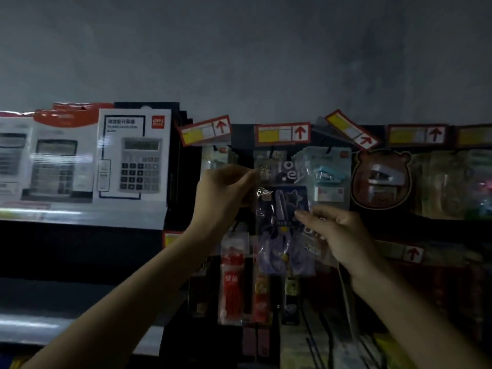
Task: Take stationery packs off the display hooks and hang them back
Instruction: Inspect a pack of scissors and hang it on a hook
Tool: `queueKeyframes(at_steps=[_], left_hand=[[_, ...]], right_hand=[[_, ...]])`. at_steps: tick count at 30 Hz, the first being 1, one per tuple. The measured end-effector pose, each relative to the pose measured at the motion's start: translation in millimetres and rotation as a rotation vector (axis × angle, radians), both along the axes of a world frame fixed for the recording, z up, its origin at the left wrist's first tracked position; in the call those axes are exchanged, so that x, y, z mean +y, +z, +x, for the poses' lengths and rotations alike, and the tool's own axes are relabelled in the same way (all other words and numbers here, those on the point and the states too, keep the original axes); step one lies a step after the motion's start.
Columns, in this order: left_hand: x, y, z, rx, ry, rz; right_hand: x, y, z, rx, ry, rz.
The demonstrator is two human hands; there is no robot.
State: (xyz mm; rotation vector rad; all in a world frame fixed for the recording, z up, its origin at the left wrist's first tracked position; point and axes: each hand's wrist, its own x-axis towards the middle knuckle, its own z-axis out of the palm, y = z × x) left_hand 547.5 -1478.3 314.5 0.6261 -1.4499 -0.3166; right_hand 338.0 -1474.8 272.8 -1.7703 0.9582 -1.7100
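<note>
A clear plastic pack with purple scissors and a dark star-printed card (pixel 283 225) hangs in front of the display, just right of centre. My left hand (pixel 226 193) pinches its upper left corner, close to the hook area, which is hidden behind the pack. My right hand (pixel 338 235) holds the pack's right edge lower down between fingers and thumb. Behind its top hangs another pack of the same kind (pixel 282 169). The picture is dim and a little blurred.
Boxed calculators (pixel 133 155) stand on a shelf at the left. To the right hang a blue stapler pack (pixel 330 177) and a brown bear-shaped stapler pack (pixel 380 179). Red-arrow price tags (pixel 282 134) line the rail above. A red refill pack (pixel 231 280) hangs below.
</note>
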Motion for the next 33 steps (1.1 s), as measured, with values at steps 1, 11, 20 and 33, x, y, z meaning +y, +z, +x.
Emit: queueKeyframes(at_steps=[1,11,20,33], left_hand=[[-7,6,9,-0.066,0.120,-0.087],[-52,72,24,-0.727,0.916,-0.727],[-51,83,23,-0.828,0.842,-0.714],[-46,121,19,-0.609,0.628,-0.515]], right_hand=[[-2,5,3,-0.015,-0.020,0.006],[-33,33,2,-0.068,-0.094,0.062],[-39,43,-6,0.000,-0.030,0.074],[-47,71,6,-0.026,0.007,0.092]])
